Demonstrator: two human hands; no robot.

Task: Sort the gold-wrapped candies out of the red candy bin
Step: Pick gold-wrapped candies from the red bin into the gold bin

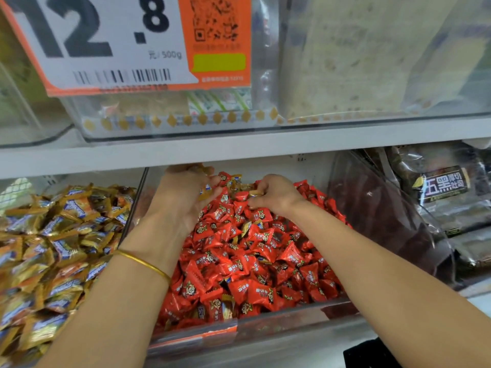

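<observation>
Gold candies [247, 227] hide here and there among the red candies [239, 264] in the red bin [239, 333]. Some sit just below the hands and some lie far down by the front wall. The left hand [186, 192] is cupped, and its grip is curled round a few gold ones. The right hand [276, 193] is just beside it at the back of the pile. Its grip is narrow, with the fingertips pinching one gold candy [255, 193] on top of the red ones. So the step looks like picking, with many more to find. Next, I think the pinched candy should go across into the left hand, or into the next bin [53, 235] past the left wrist. The pinch needs to be tight, because the shiny wrapper could slip.
</observation>
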